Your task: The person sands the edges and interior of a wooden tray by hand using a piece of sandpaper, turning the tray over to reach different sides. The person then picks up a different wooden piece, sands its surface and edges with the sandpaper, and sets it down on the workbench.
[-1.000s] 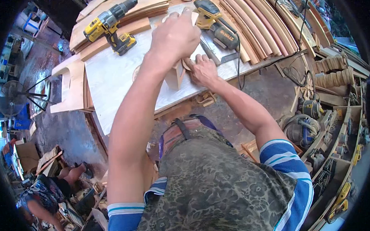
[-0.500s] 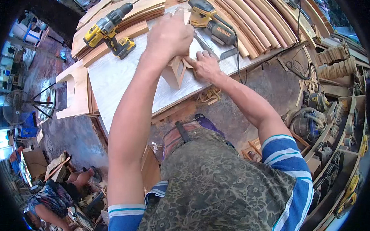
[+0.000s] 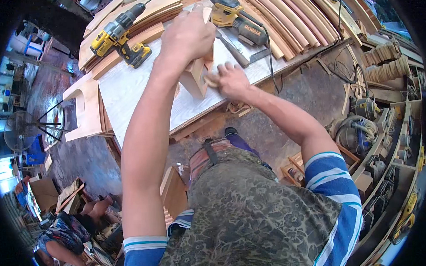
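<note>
Left hand: the left hand (image 3: 187, 36) closes around the upper part of the wooden piece (image 3: 194, 80), its fingers curled over the top; their far ends are partly hidden.
Right hand: the right hand (image 3: 233, 81) has its fingers bent and slightly parted, beside a small tan piece (image 3: 212, 80) that its tips touch. Blur hides whether they pinch it or only press on it.
Wooden piece: it stands tilted over the pale board (image 3: 141, 84), near the front edge, between the two hands.
Tan piece: it lies at the right-hand side of the wooden piece; its material is too blurred to tell.
Hold: a firm left grip, with the wooden piece braced on the board, would seem to serve best, so that it does not rock under side pressure.
Touch: light, even pressure from the right hand seems wise, with the fingertips kept off the sharp corners.
Nearby tools: a long dark-handled tool (image 3: 234, 51) lies just beyond the right hand, close to the yellow sander (image 3: 237, 19); the drill (image 3: 120, 37) rests to the left. Elbow room matters here.
Far side: curved wooden strips (image 3: 291, 20) lie side by side.
</note>
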